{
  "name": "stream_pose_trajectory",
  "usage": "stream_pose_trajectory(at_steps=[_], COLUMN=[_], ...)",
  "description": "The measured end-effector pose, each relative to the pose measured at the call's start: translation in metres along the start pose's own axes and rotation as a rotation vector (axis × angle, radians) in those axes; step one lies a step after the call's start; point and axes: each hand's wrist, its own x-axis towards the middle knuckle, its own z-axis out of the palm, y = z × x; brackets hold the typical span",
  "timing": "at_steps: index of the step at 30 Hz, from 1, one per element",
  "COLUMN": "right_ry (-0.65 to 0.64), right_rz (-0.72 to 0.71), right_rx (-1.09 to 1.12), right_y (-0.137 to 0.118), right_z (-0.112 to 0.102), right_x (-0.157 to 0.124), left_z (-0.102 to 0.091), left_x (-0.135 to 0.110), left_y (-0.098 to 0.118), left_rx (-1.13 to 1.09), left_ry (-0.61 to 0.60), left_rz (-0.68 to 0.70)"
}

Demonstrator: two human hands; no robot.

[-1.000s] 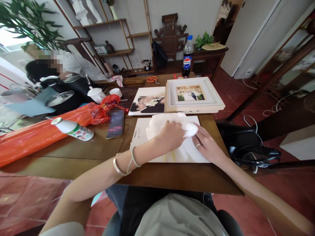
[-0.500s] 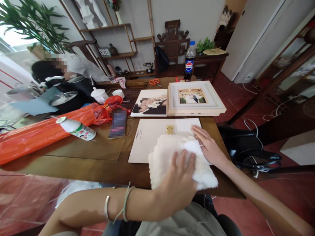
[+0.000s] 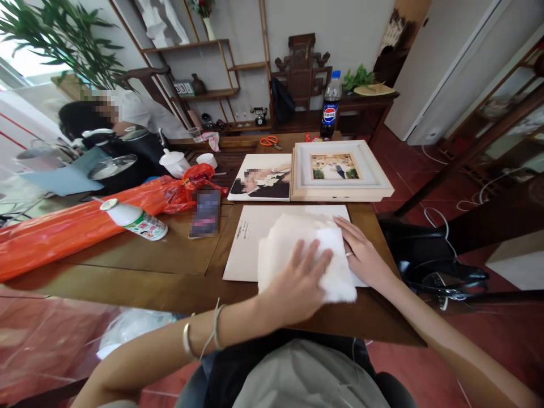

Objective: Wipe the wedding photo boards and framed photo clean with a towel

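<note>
A white fluffy cloth [image 3: 278, 255] lies over the middle and near edge of a flat off-white board [image 3: 244, 258] with small dark print. My left hand [image 3: 300, 283], with bracelets on its wrist, rests on top of the cloth with fingers spread. At the board's right side my right hand [image 3: 361, 252], wearing a ring, lies with stretched fingers over the edge, right beside the cloth. The cloth hides the centre of the board.
Beyond the board lie a photo panel [image 3: 261, 178] and a white picture frame [image 3: 361, 190]. Orange scissors [image 3: 270, 141] and a cola bottle [image 3: 330, 113] stand farther back. Leftward are a phone [image 3: 204, 214], a white bottle [image 3: 138, 221], and an orange plastic-wrapped bundle [image 3: 63, 229]. Another person [image 3: 140, 113] sits far left.
My left hand has pushed the cloth forward, away from me. It now covers the small brass-coloured plate that showed on the board. My right hand has stayed at the board's edge.
</note>
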Motion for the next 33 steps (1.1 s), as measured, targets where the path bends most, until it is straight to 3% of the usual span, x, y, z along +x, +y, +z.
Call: stream_pose_trajectory(at_steps=[3, 5, 11, 14, 17, 23, 26, 29, 33], right_ry=[-0.003, -0.002, 0.009, 0.026, 0.032, 0.008, 0.006, 0.012, 0.017], right_rz=[0.001, 0.005, 0.026, 0.019, 0.024, 0.038, 0.042, 0.044, 0.034], right_rx=[0.007, 0.006, -0.026, -0.028, -0.033, -0.05, -0.043, -0.039, -0.034], right_y=[-0.001, -0.001, -0.004, -0.004, -0.004, -0.005, -0.006, -0.006, -0.005], right_z=[-0.001, -0.001, 0.0, 0.0, 0.001, 0.0, -0.001, -0.001, -0.001], right_x=[0.0, 0.001, 0.002, 0.002, 0.001, 0.002, 0.002, 0.002, 0.002], left_z=[-0.005, -0.012, -0.023, -0.019, -0.015, -0.016, -0.02, -0.027, -0.027], left_x=[-0.023, -0.031, -0.024, -0.017, -0.016, -0.044, -0.059, -0.062, -0.053], left_y=[0.022, 0.017, -0.059, -0.082, -0.075, -0.008, 0.007, -0.008, -0.055], left_rx=[-0.068, -0.136, -0.198, -0.165, -0.124, -0.138, -0.176, -0.22, -0.179], left_ry=[0.047, 0.029, -0.018, 0.004, -0.012, -0.005, -0.01, -0.036, -0.039], left_rz=[0.054, 0.072, -0.108, -0.138, -0.135, -0.063, -0.002, -0.011, -0.153])
